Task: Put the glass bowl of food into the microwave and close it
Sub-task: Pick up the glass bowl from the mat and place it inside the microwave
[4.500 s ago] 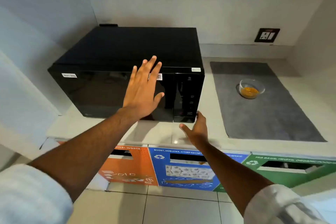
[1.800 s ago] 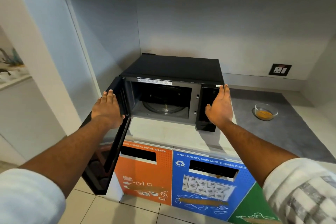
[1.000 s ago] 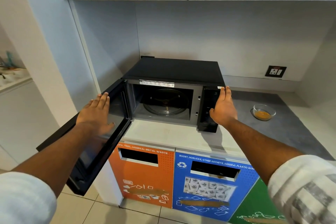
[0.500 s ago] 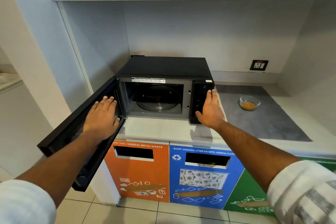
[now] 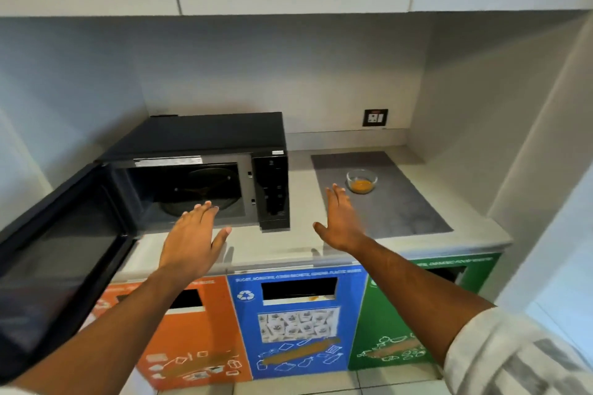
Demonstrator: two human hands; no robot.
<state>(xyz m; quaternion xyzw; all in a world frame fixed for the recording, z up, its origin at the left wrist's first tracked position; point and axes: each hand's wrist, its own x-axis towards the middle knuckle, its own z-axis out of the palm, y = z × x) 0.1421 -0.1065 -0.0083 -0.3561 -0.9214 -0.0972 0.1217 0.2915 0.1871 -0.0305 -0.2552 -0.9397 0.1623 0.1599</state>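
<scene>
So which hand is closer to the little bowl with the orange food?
The right hand, open, its fingertips just short of the glass bowl on the grey mat. The left hand is farther off, open in front of the open microwave.

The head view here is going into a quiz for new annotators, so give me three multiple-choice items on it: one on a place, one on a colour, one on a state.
1. Where is the glass bowl?
A. inside the microwave
B. on the grey mat, right of the microwave
C. in the right hand

2. What colour is the middle bin front below the counter?
A. blue
B. orange
C. green

3. How is the microwave door?
A. shut
B. swung wide open to the left
C. taken off

Answers:
1 B: the bowl sits on the grey mat, just beyond the fingertips of the open right hand.
2 A: blue stands between the orange and green fronts.
3 B: the cavity of the microwave and its turntable show, the door hangs out at the left, and the open left hand is in front of the cavity.
</scene>
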